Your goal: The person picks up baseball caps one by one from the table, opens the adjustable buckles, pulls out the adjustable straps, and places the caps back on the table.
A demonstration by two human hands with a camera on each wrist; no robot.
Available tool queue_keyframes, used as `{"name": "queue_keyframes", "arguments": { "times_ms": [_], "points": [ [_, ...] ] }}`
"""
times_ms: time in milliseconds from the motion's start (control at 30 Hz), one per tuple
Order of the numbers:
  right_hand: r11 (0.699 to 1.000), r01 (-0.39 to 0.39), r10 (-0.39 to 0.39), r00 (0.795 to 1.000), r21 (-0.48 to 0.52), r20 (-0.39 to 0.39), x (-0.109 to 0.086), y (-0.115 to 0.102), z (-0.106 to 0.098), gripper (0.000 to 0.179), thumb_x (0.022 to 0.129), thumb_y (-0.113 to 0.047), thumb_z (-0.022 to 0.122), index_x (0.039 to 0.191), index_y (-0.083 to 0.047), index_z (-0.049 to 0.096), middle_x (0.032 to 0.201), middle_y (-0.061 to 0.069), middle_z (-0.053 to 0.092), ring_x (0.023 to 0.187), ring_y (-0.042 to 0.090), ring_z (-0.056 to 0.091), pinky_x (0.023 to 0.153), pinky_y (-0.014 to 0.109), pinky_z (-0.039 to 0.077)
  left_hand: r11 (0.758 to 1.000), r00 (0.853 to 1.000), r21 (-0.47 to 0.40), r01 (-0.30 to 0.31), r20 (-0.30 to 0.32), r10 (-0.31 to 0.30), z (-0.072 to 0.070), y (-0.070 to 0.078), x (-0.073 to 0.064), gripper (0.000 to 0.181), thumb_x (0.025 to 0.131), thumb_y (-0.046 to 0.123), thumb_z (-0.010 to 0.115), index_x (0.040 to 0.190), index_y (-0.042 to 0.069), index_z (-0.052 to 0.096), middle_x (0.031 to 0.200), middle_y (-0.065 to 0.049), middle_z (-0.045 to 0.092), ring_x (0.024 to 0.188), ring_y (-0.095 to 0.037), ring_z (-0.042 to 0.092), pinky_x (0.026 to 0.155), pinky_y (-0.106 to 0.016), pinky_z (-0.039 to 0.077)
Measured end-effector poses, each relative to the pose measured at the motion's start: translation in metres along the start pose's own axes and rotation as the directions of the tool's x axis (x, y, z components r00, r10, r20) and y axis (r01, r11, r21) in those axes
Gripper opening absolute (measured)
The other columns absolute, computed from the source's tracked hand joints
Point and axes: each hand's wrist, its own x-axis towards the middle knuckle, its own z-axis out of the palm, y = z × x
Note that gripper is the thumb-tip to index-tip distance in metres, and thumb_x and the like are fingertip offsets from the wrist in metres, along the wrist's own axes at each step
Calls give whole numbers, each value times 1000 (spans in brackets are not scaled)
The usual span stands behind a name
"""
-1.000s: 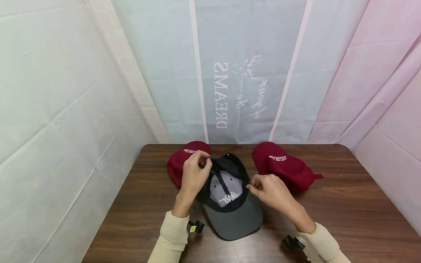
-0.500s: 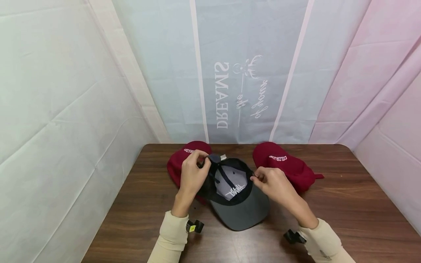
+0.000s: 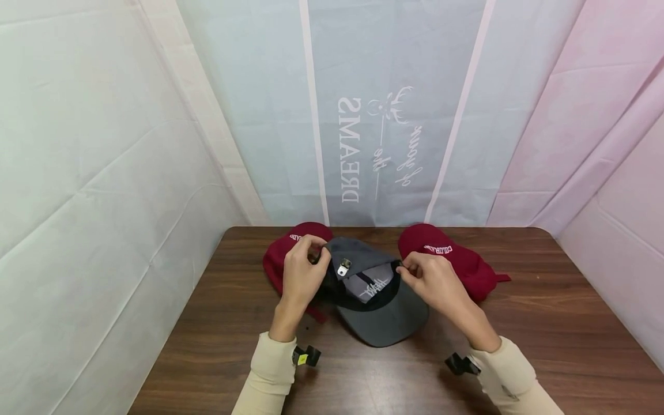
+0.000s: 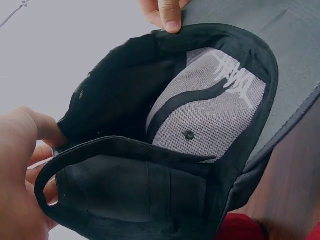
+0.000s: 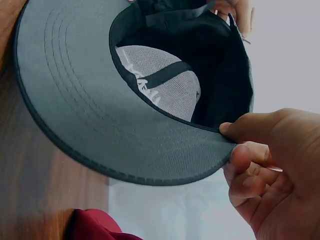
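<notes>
Between both hands is a dark grey baseball cap (image 3: 384, 323), its hollow inside toward me and its brim pointing at the near edge. White stitching shows on the grey mesh lining (image 4: 205, 115) in the left wrist view. My left hand (image 3: 303, 268) pinches the cap's edge at the back, by the strap opening. On the other side my right hand (image 3: 436, 282) pinches the sweatband edge beside the brim, thumb inside the rim in the right wrist view. A metal buckle (image 3: 343, 267) shows on the cap's back panel, which folds toward me.
One red cap (image 3: 277, 259) with white lettering lies behind my left hand, its strap (image 3: 315, 314) sticking out below. Another red cap (image 3: 451, 265) lies at the back right. The wooden table (image 3: 207, 357) ends at cloth walls (image 3: 384, 115) behind and on both sides.
The grey cap has tipped, its brim shifting away from me and slightly right. Its back panel and buckle have turned into view. My right hand has risen a little; both hands keep their grip.
</notes>
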Motion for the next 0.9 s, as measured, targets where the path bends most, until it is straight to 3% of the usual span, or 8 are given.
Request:
{"name": "queue_keyframes", "arguments": {
  "times_ms": [400,900],
  "points": [
    [998,53,-55,994,-26,-97,9,5,-4,17,83,-6,88,88,-13,74,75,-1,67,63,9,53,57,24,51,1000,1000,-14,-8,-27,7,0,-1,1,7,93,0,70,97,6,72,86,-8,72,70,-17,65,63,-27,55],
    [986,151,-163,959,-69,-233,20,11,-3,23,86,-5,84,81,-16,64,75,-2,56,64,7,48,57,24,43,999,998,-46,-7,-56,5,0,-2,2,8,92,-1,69,98,5,70,88,-10,73,71,-19,69,64,-27,57]
  ]
}}
